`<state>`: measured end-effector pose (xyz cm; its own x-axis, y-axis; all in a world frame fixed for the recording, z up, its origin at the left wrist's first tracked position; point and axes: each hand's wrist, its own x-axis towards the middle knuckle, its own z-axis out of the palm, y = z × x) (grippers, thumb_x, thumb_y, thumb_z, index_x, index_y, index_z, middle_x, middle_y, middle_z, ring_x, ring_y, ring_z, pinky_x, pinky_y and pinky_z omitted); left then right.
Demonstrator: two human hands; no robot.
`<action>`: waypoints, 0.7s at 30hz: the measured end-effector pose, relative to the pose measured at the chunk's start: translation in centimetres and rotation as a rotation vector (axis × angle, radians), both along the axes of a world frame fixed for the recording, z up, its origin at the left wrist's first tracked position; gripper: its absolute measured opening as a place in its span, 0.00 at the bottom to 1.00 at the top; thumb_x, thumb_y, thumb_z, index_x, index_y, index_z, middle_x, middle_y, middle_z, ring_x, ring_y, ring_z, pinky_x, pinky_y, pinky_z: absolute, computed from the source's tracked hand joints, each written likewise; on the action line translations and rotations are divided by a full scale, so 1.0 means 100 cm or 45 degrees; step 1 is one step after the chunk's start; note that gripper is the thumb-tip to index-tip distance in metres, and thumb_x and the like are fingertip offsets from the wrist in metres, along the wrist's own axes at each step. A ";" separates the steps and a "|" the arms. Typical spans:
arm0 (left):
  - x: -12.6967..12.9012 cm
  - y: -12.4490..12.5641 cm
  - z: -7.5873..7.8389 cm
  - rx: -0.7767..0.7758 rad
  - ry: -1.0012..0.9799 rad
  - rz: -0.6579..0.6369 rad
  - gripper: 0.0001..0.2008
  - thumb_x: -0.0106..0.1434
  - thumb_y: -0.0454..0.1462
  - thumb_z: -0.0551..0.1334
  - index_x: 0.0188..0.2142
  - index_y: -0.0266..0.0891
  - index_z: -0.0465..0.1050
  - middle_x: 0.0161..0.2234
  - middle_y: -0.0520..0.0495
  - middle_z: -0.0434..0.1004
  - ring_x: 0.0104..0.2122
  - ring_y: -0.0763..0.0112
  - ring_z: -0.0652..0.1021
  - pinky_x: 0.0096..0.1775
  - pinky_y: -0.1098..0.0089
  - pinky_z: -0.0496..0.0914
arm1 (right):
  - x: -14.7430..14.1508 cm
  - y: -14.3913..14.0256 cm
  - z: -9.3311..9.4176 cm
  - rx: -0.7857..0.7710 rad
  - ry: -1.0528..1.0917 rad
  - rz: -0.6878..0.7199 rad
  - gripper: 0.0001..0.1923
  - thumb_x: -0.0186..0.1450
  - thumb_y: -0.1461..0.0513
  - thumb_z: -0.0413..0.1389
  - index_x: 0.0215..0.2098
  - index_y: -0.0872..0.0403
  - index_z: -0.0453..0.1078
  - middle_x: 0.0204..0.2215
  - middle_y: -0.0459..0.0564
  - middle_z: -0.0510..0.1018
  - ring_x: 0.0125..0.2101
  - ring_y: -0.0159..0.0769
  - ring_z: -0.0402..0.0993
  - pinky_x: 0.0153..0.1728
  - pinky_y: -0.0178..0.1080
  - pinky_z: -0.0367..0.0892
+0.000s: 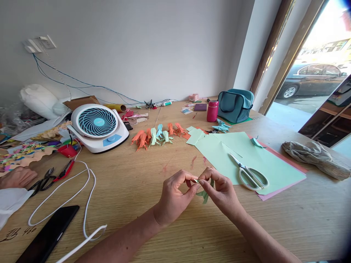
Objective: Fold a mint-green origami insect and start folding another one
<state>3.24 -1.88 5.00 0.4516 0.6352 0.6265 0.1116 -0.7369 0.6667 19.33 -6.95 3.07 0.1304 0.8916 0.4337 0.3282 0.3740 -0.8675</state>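
My left hand (177,195) and my right hand (219,190) meet over the front middle of the table, fingertips nearly touching. Between them both pinch a small green cut-paper piece (204,196), whose strips hang below the right fingers; the fingers hide much of it. Right of my hands, white-handled scissors (249,173) lie with blades parted slightly on light green paper sheets (227,146). Beyond my hands stands a row of small folded paper figures, among them orange ones (141,138) and pale green ones (166,137).
At left are a white fan heater (100,126), a white cable (89,179), black-handled scissors (45,180) and a black phone (49,233). Another person's hand (18,178) rests at the left edge. A pink flask (212,111) and teal bag (237,106) stand at the back; crumpled cloth (315,159) lies right.
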 end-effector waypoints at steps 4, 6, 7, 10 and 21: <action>0.000 0.001 0.000 -0.018 -0.003 0.000 0.02 0.62 0.31 0.65 0.35 0.37 0.76 0.29 0.50 0.78 0.28 0.75 0.77 0.33 0.74 0.72 | 0.000 0.001 0.001 0.018 -0.025 -0.020 0.10 0.68 0.58 0.55 0.29 0.50 0.70 0.25 0.45 0.71 0.29 0.37 0.64 0.36 0.42 0.59; 0.000 0.001 0.000 -0.022 -0.017 0.004 0.02 0.62 0.31 0.65 0.34 0.37 0.76 0.29 0.50 0.78 0.28 0.75 0.77 0.33 0.75 0.72 | 0.000 0.001 0.000 0.028 -0.024 -0.017 0.10 0.68 0.59 0.55 0.29 0.50 0.70 0.25 0.45 0.71 0.30 0.37 0.64 0.36 0.42 0.59; 0.000 0.001 -0.001 -0.026 -0.022 0.008 0.02 0.62 0.30 0.65 0.34 0.37 0.76 0.28 0.50 0.78 0.28 0.75 0.77 0.33 0.75 0.72 | 0.000 0.002 -0.001 0.031 -0.019 -0.014 0.10 0.68 0.58 0.55 0.29 0.50 0.70 0.25 0.45 0.71 0.29 0.37 0.64 0.36 0.42 0.59; 0.000 0.002 -0.002 -0.036 -0.024 0.029 0.02 0.62 0.30 0.65 0.33 0.37 0.75 0.28 0.50 0.79 0.28 0.75 0.78 0.34 0.76 0.72 | 0.001 0.002 -0.003 0.010 0.008 -0.001 0.10 0.68 0.58 0.56 0.29 0.50 0.70 0.25 0.45 0.71 0.29 0.36 0.63 0.36 0.41 0.59; -0.002 0.002 -0.006 0.041 0.094 0.068 0.05 0.65 0.33 0.63 0.32 0.38 0.72 0.28 0.51 0.76 0.29 0.74 0.76 0.35 0.74 0.69 | 0.001 0.002 -0.006 -0.086 0.131 0.068 0.10 0.69 0.55 0.55 0.32 0.50 0.71 0.27 0.46 0.72 0.31 0.36 0.65 0.34 0.40 0.61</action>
<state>3.03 -1.66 4.40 0.4631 0.6398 0.6133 0.1994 -0.7495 0.6312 19.47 -6.74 2.48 0.1223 0.9253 0.3589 0.2175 0.3278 -0.9194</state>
